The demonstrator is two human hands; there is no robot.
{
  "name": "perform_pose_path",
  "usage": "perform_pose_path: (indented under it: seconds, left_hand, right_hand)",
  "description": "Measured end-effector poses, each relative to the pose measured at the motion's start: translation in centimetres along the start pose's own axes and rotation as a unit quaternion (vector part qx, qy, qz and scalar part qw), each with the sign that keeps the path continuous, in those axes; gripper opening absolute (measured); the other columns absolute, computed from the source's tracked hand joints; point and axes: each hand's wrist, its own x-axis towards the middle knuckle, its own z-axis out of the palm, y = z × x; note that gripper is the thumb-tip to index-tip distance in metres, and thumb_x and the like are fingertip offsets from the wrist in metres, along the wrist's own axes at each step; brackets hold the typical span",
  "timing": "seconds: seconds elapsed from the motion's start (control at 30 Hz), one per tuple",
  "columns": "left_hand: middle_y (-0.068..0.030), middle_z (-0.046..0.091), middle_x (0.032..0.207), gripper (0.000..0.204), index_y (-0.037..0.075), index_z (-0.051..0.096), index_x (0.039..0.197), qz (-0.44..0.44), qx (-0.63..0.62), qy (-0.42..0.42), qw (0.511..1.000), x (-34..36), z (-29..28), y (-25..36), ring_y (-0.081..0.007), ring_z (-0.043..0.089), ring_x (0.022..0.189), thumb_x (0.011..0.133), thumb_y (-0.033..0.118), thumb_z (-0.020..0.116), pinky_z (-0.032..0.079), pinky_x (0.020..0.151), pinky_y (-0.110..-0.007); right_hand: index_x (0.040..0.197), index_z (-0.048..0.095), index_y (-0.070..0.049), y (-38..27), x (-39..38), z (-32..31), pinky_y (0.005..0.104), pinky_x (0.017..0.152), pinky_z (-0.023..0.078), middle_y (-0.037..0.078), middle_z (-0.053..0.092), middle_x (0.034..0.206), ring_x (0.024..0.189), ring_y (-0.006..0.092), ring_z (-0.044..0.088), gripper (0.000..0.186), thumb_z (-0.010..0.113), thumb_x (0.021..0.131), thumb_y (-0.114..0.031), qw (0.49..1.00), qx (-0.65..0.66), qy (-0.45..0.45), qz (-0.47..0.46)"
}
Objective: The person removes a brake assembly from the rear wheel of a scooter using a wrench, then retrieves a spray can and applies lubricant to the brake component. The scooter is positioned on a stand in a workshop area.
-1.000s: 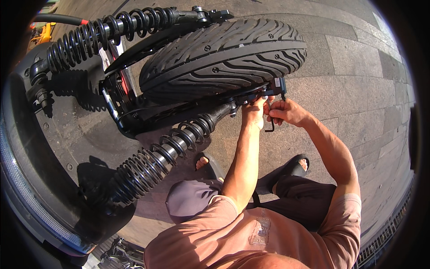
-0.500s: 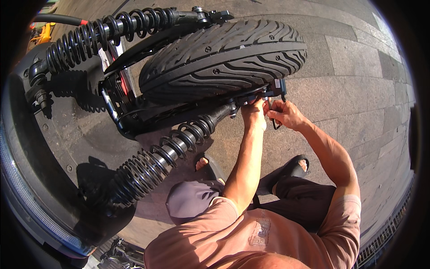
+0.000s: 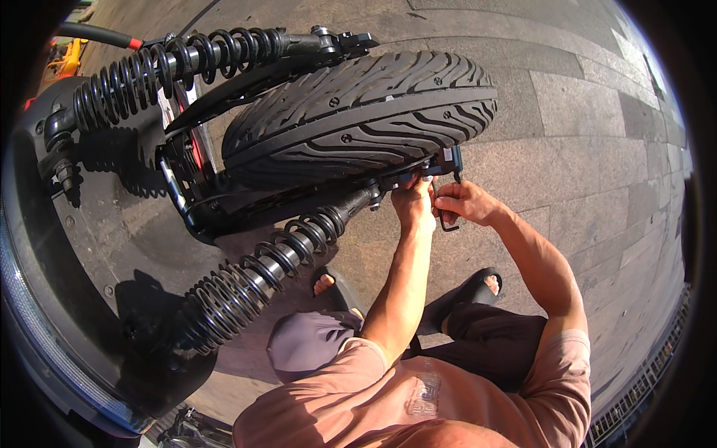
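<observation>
A black L-shaped key point(image 3: 449, 228) sits just right of the frame's centre, its bent end pointing down and out below the fingers that hold it. The right hand point(image 3: 464, 203) grips it in a pinch between thumb and fingers; where the key's upper end meets the work is hidden. The left hand point(image 3: 413, 200), directly beside it, reaches up against the dark metal fittings under the tyre; its fingers are mostly covered, so whether it is grasping a part or only pressing on it cannot be told.

Just above the hands is a black block point(image 3: 451, 160) with a small pale label, at the lower right edge of the tyre point(image 3: 358, 123). That tyre, with wavy grooved tread, lies slanted across the upper middle of the frame. A coil-spring shock absorber point(image 3: 270, 263) runs from near the left hand down toward the lower left, and a second shock absorber point(image 3: 175, 63) crosses the upper left above the tyre. Both lead to a broad dark body panel point(image 3: 82, 239) along the left of the frame.

At the bottom of the frame are the person's pinkish T-shirt point(image 3: 358, 407), dark trousers point(image 3: 493, 340) and black sandals point(image 3: 472, 287). Stone paving point(image 3: 586, 179) fills the right side. A yellow object point(image 3: 70, 58) shows at the upper left edge.
</observation>
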Motion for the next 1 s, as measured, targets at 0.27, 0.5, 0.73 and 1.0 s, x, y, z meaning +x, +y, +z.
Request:
perform_pose_path:
  seconds: [0.27,0.5,0.73,1.0]
  left_hand:
    - [-0.0051,0.063,0.079,0.005,0.003,0.065,0.085,0.011,-0.014,0.023,1.0,0.2,0.2,-0.8,-0.0069,0.046,0.056,0.08,0.002,0.066,0.034,0.049,-0.021]
    - [-0.0063,0.064,0.078,0.006,0.001,0.065,0.086,0.033,-0.032,0.043,0.998,0.3,0.4,-1.0,-0.007,0.047,0.056,0.08,0.0,0.065,0.035,0.049,-0.022]
    - [-0.0052,0.066,0.086,0.01,-0.001,0.063,0.091,0.021,-0.007,0.023,0.999,0.8,-0.4,-1.3,-0.0124,0.06,0.076,0.081,-0.003,0.066,0.048,0.068,-0.025]
    - [-0.0053,0.065,0.084,0.01,-0.001,0.063,0.089,0.031,0.001,0.041,0.999,0.8,-0.1,-1.3,-0.0111,0.055,0.07,0.08,-0.004,0.066,0.043,0.064,-0.025]
  right_hand:
    - [0.079,0.062,-0.002,0.9,0.6,0.3,0.0243,0.053,0.045,0.002,0.058,0.063,0.056,0.0084,0.054,0.025,0.063,0.089,-0.025,0.994,-0.096,0.057,-0.011]
    - [0.083,0.063,-0.002,0.4,0.6,0.5,0.0242,0.055,0.046,0.002,0.059,0.064,0.058,0.009,0.056,0.022,0.061,0.09,-0.023,0.999,-0.024,0.021,-0.015]
    - [0.084,0.064,-0.001,0.2,0.4,0.2,0.0236,0.055,0.046,0.003,0.059,0.065,0.059,0.0097,0.057,0.02,0.06,0.089,-0.02,0.999,-0.03,0.013,-0.018]
    - [0.078,0.06,-0.002,1.8,1.1,0.8,0.0245,0.051,0.043,0.002,0.057,0.061,0.054,0.0094,0.053,0.022,0.063,0.088,-0.021,0.996,-0.052,0.07,-0.019]
